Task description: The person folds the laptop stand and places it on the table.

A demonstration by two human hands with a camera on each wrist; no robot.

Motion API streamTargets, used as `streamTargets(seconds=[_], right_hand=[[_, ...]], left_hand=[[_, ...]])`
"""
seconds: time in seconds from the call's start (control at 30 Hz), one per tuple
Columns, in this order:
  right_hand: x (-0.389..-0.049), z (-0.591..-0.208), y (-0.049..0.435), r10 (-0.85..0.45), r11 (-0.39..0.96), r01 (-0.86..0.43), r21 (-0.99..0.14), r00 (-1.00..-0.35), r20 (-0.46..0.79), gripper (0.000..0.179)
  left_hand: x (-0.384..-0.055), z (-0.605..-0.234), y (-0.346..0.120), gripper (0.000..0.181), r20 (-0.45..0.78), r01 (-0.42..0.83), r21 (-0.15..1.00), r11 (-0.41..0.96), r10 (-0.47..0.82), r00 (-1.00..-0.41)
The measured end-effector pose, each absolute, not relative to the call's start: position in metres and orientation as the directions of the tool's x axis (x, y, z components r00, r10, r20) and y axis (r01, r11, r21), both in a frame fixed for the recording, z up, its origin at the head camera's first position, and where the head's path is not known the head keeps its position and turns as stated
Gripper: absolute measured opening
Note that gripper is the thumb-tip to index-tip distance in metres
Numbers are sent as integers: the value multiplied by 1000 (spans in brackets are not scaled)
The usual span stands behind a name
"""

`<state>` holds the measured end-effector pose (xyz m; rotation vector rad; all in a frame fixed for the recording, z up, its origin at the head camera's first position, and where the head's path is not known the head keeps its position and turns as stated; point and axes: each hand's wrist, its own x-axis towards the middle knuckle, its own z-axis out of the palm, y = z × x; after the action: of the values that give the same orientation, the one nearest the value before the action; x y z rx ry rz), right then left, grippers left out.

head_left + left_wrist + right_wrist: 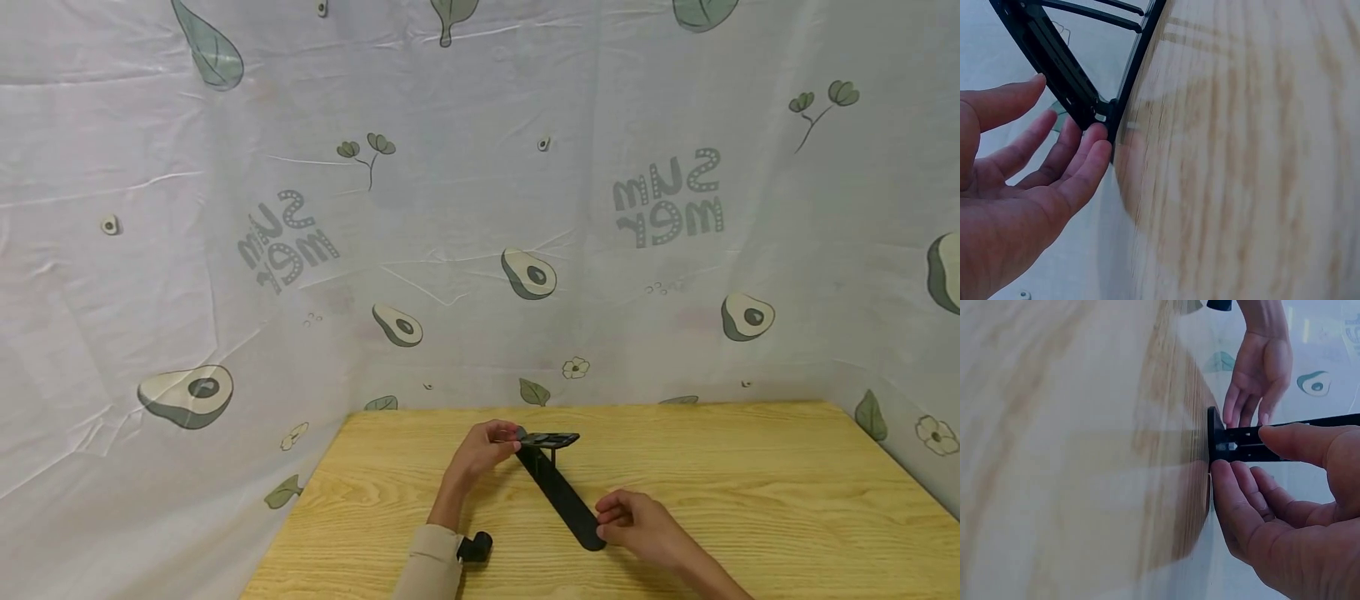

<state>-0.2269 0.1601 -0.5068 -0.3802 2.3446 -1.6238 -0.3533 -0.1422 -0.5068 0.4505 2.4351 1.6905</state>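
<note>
A black folding stand [561, 498] lies slantwise on the wooden table, its long flat base rounded at both ends. Above the far end a frame [551, 439] is raised on thin struts. My left hand [480, 450] is at that far end; in the left wrist view its loosely bent fingertips [1100, 140] touch the base's corner and the thumb lies along the frame's edge. My right hand [637, 525] is at the near end, its relaxed fingertips [1219, 472] right at the base's edge. In the right wrist view its thumb overlaps the frame.
Light wooden table [735, 467] extends on both sides of the stand. A pale curtain [450, 208] printed with avocados and leaves hangs behind and beside it. A small black camera [475, 547] sits on the left wrist by a beige sleeve [431, 558].
</note>
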Motion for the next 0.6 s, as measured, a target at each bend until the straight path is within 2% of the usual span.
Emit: streamTargets(seconds=[0.6], right_hand=[[-219, -505, 146, -382, 321, -29, -946, -919, -102, 33]], left_hand=[[-356, -508, -139, 43, 48, 154, 941, 303, 330, -943]])
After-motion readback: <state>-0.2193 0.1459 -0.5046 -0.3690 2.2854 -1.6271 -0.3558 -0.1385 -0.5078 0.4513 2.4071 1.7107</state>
